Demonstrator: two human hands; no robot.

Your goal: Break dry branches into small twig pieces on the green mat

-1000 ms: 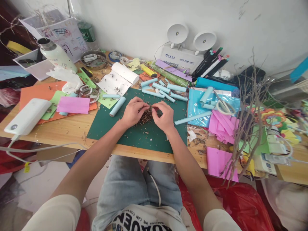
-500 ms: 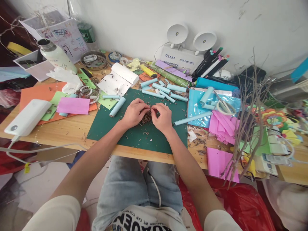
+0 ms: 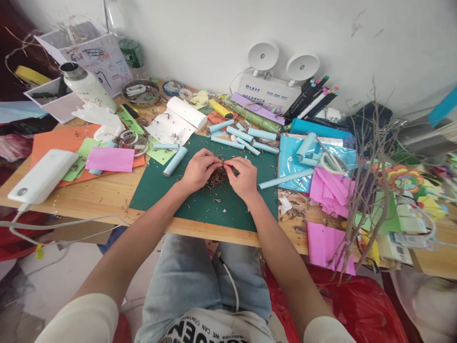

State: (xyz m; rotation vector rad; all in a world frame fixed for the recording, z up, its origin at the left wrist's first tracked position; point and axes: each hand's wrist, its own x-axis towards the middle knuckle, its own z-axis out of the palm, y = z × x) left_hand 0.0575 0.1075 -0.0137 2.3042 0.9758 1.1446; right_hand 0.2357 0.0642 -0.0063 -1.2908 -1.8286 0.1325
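Note:
My left hand [image 3: 201,170] and my right hand [image 3: 242,176] meet fingertip to fingertip over a small heap of brown dried bits [image 3: 217,178]. Both are closed in a pinch. What lies between the fingertips is too small to make out, though it looks like a brown scrap from the heap. Under them is a dark green mat [image 3: 210,209] sprinkled with loose crumbs. Several light blue paper tubes [image 3: 262,134] lie behind the hands. One blue tube [image 3: 175,161] rests left of my left hand, and a longer tube [image 3: 285,178] lies to the right.
On the left stand a white power bank [image 3: 43,176] and an uncapped bottle [image 3: 87,85]. Scissors [image 3: 333,162], pink paper [image 3: 330,190] and upright dry twigs [image 3: 371,190] crowd the right. A two-headed lamp [image 3: 269,90] sits against the wall.
The fingertips of both hands have come closer together over the heap, and my right fingers have flattened a little. The view has shifted slightly; the tubes lie as before.

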